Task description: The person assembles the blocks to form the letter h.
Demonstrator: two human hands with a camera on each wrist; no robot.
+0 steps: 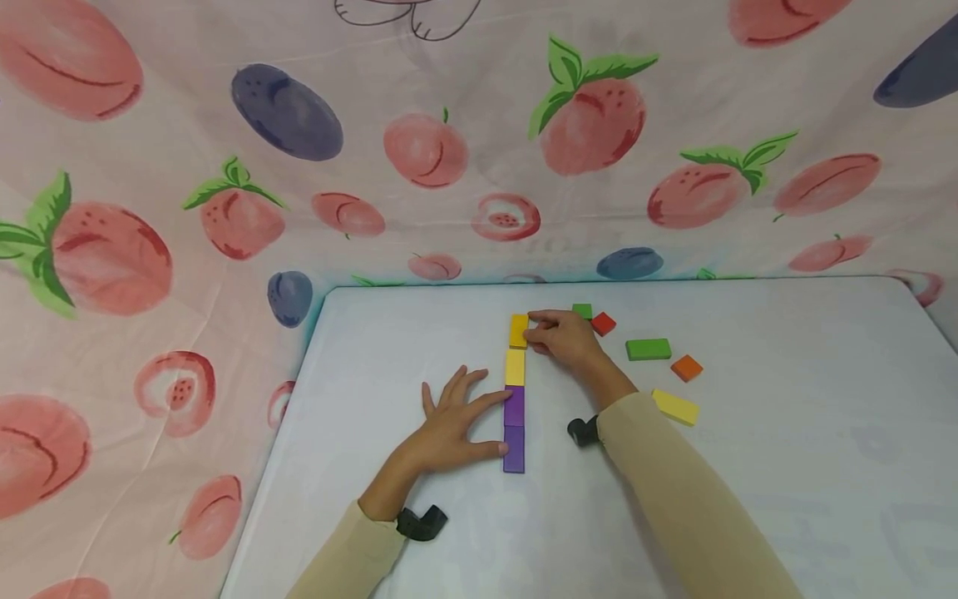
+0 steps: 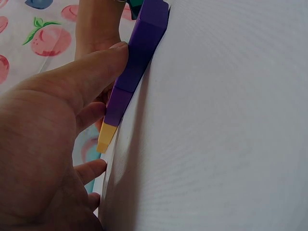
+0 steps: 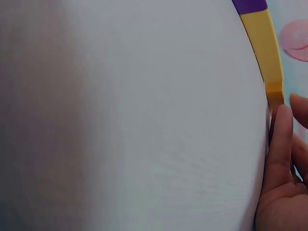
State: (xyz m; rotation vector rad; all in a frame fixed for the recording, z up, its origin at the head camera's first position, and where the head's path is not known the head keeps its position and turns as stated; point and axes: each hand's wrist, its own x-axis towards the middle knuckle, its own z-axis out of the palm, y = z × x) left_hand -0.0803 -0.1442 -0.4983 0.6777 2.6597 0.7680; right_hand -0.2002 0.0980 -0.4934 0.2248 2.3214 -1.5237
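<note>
A straight line of flat blocks lies on the white table: two purple blocks nearest me, then a yellow block, then an orange-yellow block at the far end. My left hand lies flat, its straight thumb and index finger touching the left side of the purple blocks. My right hand pinches the far right corner of the orange-yellow block with curled thumb and index finger. In the right wrist view its fingers lie beside that block's end.
Loose blocks lie to the right of the line: a small green one, a red one, a longer green one, an orange one and a yellow one. A fruit-print cloth hangs behind and left of the table.
</note>
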